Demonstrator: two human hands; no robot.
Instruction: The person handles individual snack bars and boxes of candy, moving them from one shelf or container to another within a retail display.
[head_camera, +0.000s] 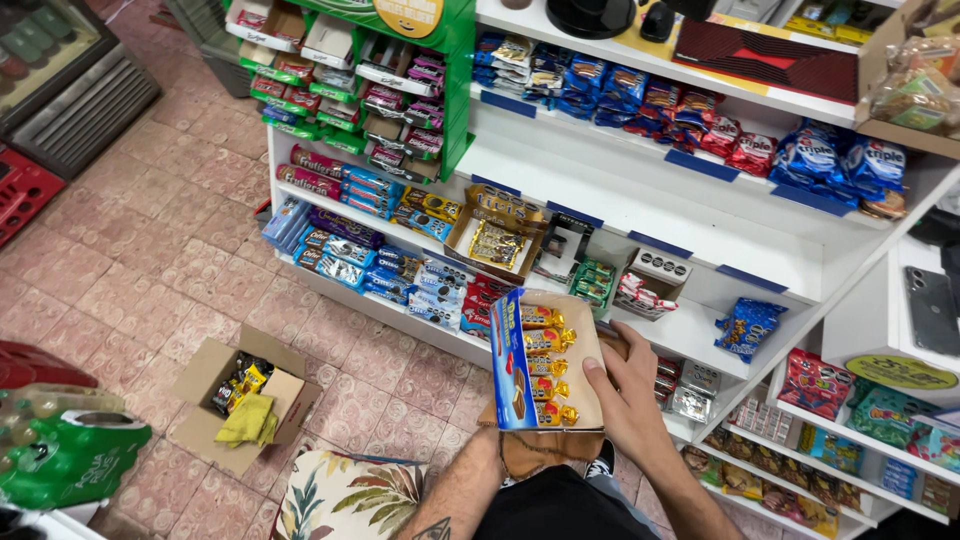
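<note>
I hold an open cardboard display box (590, 345) with a blue side panel, filled with a row of gold-wrapped candy bars (545, 365), in front of the white shelves. My right hand (625, 395) grips the box's right edge, thumb over the rim next to the bars. My left hand (530, 448) is under the box's near end and mostly hidden; only its forearm shows clearly, coming up from the bottom of the view.
White shelves (640, 170) carry many snack packs and small display boxes. A green rack (455, 90) stands at the top. An open cardboard box (215, 365) with yellow packets sits on the tiled floor. A green-wrapped bottle pack (60, 450) lies at left, a floral cushion (345, 495) below.
</note>
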